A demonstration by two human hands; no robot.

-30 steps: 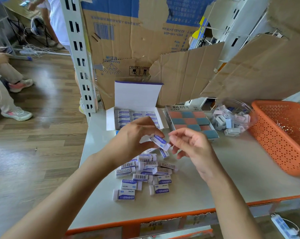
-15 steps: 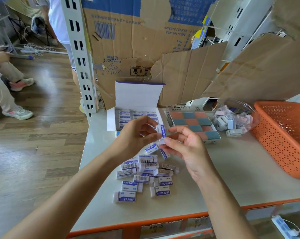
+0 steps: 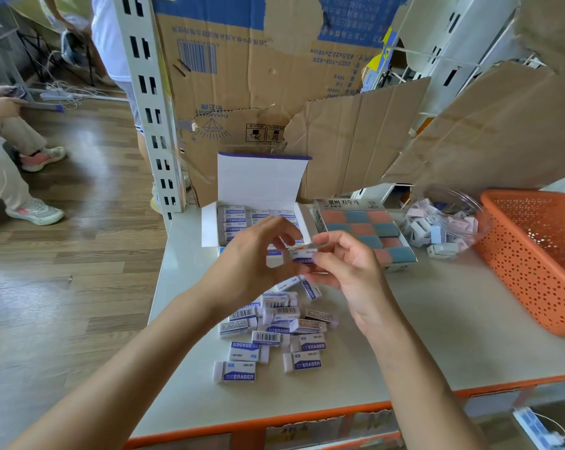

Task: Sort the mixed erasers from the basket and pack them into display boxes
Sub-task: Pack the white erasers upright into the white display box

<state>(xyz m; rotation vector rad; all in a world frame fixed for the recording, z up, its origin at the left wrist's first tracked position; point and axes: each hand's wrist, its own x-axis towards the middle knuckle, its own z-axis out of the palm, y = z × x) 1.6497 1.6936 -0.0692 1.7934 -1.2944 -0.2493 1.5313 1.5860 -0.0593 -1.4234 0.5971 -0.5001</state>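
Compared with half a second ago, both hands are now higher, just in front of the open white display box (image 3: 261,180). The eraser (image 3: 302,256) between them now lies level, not upright. The left hand (image 3: 248,267) pinches its white end and the right hand (image 3: 352,271) its blue sleeve. Right of the box stand an orange basket (image 3: 534,271), a pink-and-blue eraser box (image 3: 342,203) and a clear bowl (image 3: 475,222). Loose erasers (image 3: 274,332) lie in front of the box. The hands hide its front rows.
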